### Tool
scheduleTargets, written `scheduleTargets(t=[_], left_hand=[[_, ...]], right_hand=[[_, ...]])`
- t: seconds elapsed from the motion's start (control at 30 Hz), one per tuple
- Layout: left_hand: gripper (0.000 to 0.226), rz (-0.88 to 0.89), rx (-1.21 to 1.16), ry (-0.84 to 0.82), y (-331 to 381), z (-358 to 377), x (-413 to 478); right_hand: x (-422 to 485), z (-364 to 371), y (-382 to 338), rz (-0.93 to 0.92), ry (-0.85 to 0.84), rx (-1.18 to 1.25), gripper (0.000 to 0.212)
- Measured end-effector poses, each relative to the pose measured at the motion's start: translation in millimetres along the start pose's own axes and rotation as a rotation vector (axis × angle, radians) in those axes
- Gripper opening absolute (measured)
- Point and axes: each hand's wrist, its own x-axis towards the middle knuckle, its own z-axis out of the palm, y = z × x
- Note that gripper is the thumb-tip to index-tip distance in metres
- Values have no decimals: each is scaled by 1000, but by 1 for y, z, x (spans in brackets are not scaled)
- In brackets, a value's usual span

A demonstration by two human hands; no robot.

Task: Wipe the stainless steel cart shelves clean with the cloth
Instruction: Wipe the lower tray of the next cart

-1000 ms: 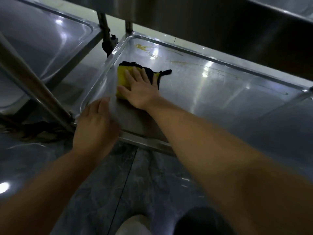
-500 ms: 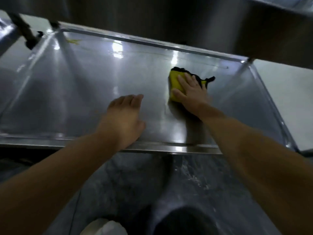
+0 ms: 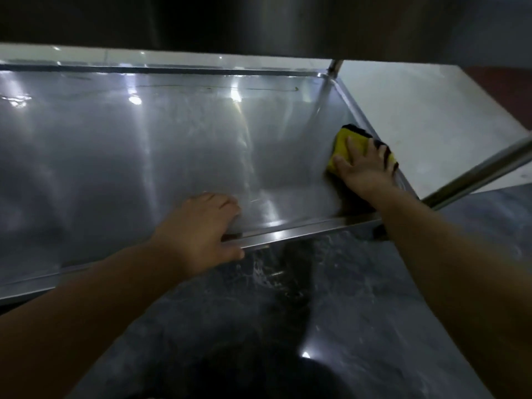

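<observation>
Where the cloth lies: the yellow cloth (image 3: 347, 141), black along its far edge, lies flat on the lower shelf (image 3: 144, 156) of the cart, at the shelf's right end, up against the right rim and near the front corner.
Right hand (image 3: 364, 165): palm down on the cloth with fingers straight and spread, pressing it to the steel; the fingertips reach the cloth's black edge beside the rim.
Left hand (image 3: 201, 231): on the shelf's front rim, about midway along what shows; the fingers curl over the rim onto the shelf surface and the thumb lies below the rim on the outer side, so it grips the rim.
Shelf surface: bare, shiny steel with several bright light reflections; a thin dark line (image 3: 216, 88) runs along it near the back rim.
Upper shelf (image 3: 259, 24): dark, spanning the top of the view above the lower one.
Cart frame: an upright post (image 3: 335, 66) stands at the back right corner; a steel tube (image 3: 475, 174) crosses diagonally at the right, outside the rim.
Floor (image 3: 345, 283): dark and marbled under both forearms, pale to the right of the cart.
</observation>
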Motion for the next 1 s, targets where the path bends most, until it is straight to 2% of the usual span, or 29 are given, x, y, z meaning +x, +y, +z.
scheduleTargets(t=[0.13, 0.23, 0.37, 0.47, 0.57, 0.63, 0.7, 0.8, 0.93, 1.0], left_hand=[[82, -25, -34, -3, 4, -2, 4], [94, -51, -65, -8, 4, 2, 6], [104, -124, -106, 35, 7, 6, 5], [100, -138, -30, 26, 18, -4, 7], [93, -177, -64, 87, 36, -11, 13], [88, -122, -105, 111, 49, -11, 20], [84, -61, -116, 108, 69, -12, 30], [83, -42, -124, 168, 102, -12, 48], [49, -19, -166, 188, 139, -19, 72], [39, -18, -133, 160, 156, -24, 79]], right_hand=[[-41, 16, -42, -262, -19, -32, 66], [-75, 23, -78, -496, -61, -63, 67], [-85, 27, -76, -619, -144, 2, 63], [-68, 24, -44, -566, -132, 28, 61], [-45, 12, 9, -352, -58, 30, 59], [-38, 3, 42, -208, -40, 52, 57], [-41, -2, 58, -144, 5, 38, 55], [-58, 3, 59, -101, 147, -31, 48], [-83, 9, 61, -212, 367, 7, 30], [-99, 6, 68, -271, 377, 117, 31]])
